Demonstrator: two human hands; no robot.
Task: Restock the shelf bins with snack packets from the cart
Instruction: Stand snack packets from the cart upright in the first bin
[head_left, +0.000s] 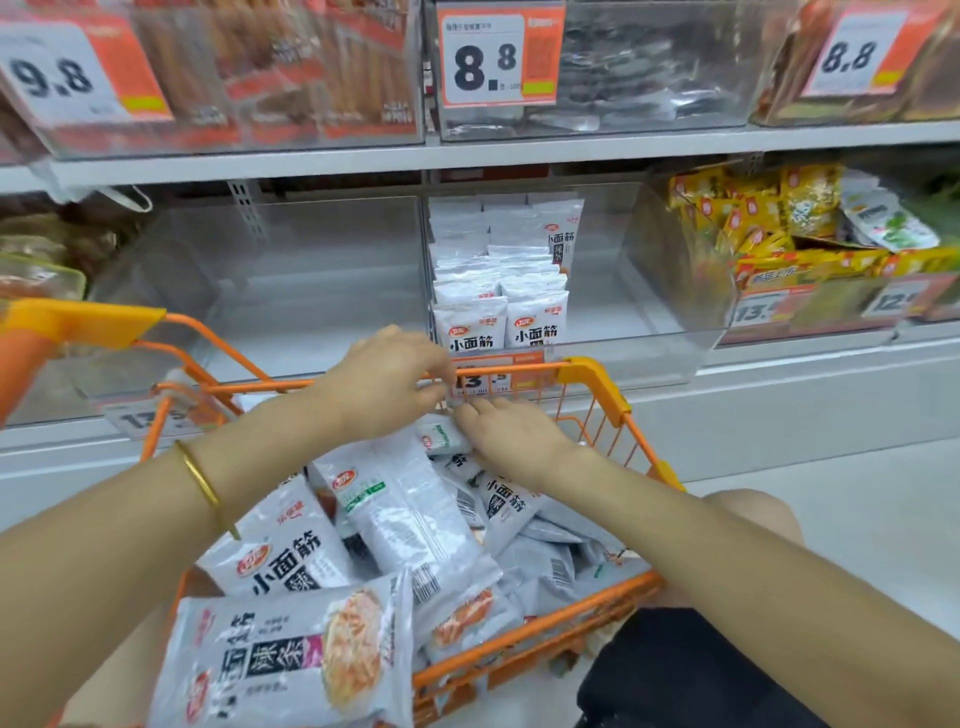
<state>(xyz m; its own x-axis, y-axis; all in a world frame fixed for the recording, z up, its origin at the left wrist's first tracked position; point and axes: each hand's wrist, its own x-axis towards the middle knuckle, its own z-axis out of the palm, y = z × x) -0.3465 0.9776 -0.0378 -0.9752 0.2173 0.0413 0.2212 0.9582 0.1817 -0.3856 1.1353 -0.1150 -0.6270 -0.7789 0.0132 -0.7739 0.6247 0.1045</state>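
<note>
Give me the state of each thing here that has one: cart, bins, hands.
Cart: loaded with jumbled white packets.
Middle bin: partly stocked, shelved packets upright in two rows at its left side.
Right bin: heaped with yellow packets.
Left hand: fingers curled at cart's far rim; grip unclear.
Right hand: down on the cart's packets; grip unclear.
</note>
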